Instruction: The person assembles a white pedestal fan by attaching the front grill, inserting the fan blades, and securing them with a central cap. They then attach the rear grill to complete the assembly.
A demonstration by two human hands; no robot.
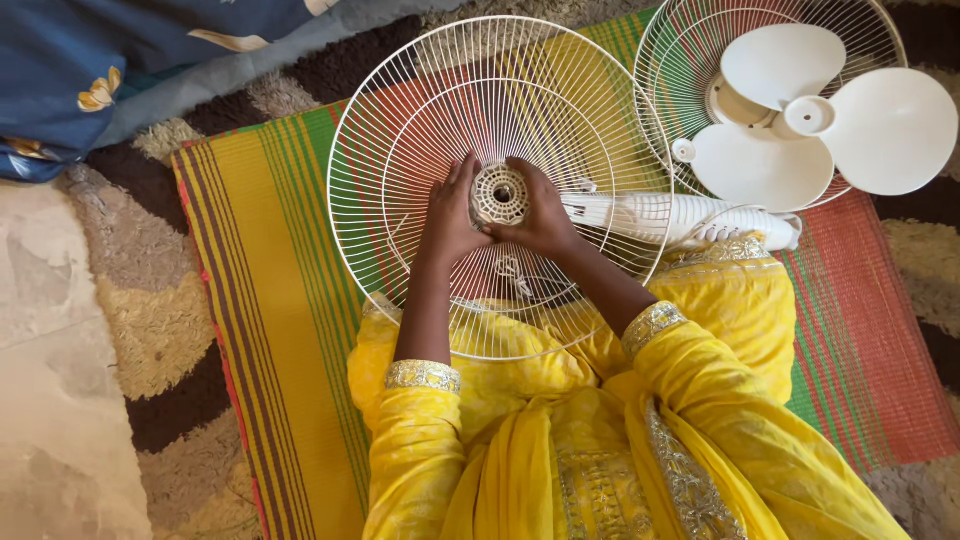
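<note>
Left hand: our left hand [452, 215] lies curled against the left side of the round hub [499, 194] at the middle of the wire guard [420, 120], fingers bent around it.
Right hand: our right hand [542, 212] presses the hub from the other side, fingers closed on it, so both hands grip the same small part.
Guard: the wire guard leans over our lap, its lower rim resting on the yellow cloth just below the hands.
Beyond the right hand: the fan blades [820, 115] sit in a second guard [690, 50], and the motor housing [690, 218] lies just past the right wrist.
Risk, slipping: we judge the guard could tip off our lap, since only the hub is held.
Risk, bending: hard pressure at the hub could bend the thin wires.
Risk, snagging: the loose sleeve could catch on the wires.
</note>
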